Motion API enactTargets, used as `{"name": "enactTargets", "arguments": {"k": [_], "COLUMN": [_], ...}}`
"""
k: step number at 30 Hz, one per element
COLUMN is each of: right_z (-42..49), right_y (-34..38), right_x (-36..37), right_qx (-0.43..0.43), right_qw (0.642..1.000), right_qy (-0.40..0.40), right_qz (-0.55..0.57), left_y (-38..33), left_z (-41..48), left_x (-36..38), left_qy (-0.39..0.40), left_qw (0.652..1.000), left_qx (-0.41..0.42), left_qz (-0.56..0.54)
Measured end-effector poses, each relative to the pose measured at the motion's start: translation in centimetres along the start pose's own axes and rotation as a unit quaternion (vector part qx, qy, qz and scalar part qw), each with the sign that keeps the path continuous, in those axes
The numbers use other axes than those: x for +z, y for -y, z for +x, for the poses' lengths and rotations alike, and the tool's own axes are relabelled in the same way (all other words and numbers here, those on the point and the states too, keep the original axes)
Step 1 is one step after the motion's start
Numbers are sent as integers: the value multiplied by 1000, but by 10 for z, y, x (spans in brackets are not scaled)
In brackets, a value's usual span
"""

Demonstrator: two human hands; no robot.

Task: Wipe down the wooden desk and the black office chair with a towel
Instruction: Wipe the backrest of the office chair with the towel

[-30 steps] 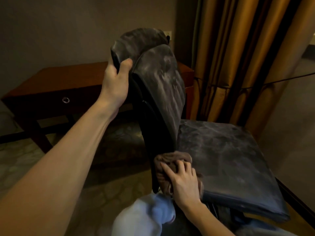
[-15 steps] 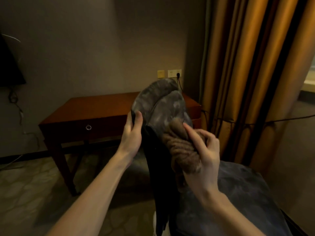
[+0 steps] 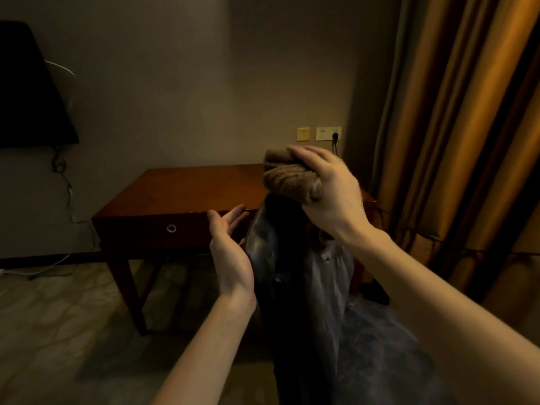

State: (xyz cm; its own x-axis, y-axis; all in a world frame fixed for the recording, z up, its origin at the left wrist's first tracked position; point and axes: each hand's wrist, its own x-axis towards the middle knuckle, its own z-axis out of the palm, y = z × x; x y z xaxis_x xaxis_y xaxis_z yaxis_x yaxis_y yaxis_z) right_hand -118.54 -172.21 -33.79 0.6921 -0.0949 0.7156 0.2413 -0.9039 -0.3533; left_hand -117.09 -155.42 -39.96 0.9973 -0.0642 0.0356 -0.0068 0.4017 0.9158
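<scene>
The towel, bunched atop the backrest of the black chair, is gripped in our right hand; our left hand, fingers straight, is just beside the backrest, near the front edge of the wooden surface.

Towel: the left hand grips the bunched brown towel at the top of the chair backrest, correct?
No: the head view shows the right hand gripping the brown towel at the top of the chair backrest; the left hand holds nothing.
</scene>
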Motion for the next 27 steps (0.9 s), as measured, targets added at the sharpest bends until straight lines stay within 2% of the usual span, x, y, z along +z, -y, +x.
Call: {"name": "enactTargets", "arguments": {"k": [2,3,8,11,13,14,16,18,20,23,25,27], "right_z": [7,4,-50,-81,-83,-79,-63,-43,-23,-3,-5,-24], "right_y": [4,7,27,38,36,31,16,3,-2,2,10,21], "right_x": [13,19,17,1,-13,-21,-34,-45,-50,-34,-9,18], "right_qx": [-20,-24,-77,-112,-96,-76,-6,59,87,61,32,40], "right_qw": [994,990,993,981,970,969,970,967,973,994,995,991], "right_qy": [111,138,91,140,165,138,14,-96,-117,-15,81,130], "right_qz": [9,9,19,75,151,193,244,229,180,90,43,19], "left_y": [0,0,3,4,3,1,-2,-7,-10,-9,-10,-11], "left_z": [4,7,12,13,10,7,2,-4,-8,-11,-9,-4], "left_x": [-2,-2,-2,-1,1,1,3,5,8,12,11,8], "left_qy": [-45,-63,-71,-84,-108,-104,-81,-81,-76,-82,-89,-99], "left_qw": [999,998,990,987,987,989,993,994,996,995,993,991], "left_qx": [13,22,8,10,3,2,-8,-11,-8,-20,-32,-36], "left_qz": [-10,-14,-120,-140,-116,-103,-87,-69,-54,-58,-69,-85]}}
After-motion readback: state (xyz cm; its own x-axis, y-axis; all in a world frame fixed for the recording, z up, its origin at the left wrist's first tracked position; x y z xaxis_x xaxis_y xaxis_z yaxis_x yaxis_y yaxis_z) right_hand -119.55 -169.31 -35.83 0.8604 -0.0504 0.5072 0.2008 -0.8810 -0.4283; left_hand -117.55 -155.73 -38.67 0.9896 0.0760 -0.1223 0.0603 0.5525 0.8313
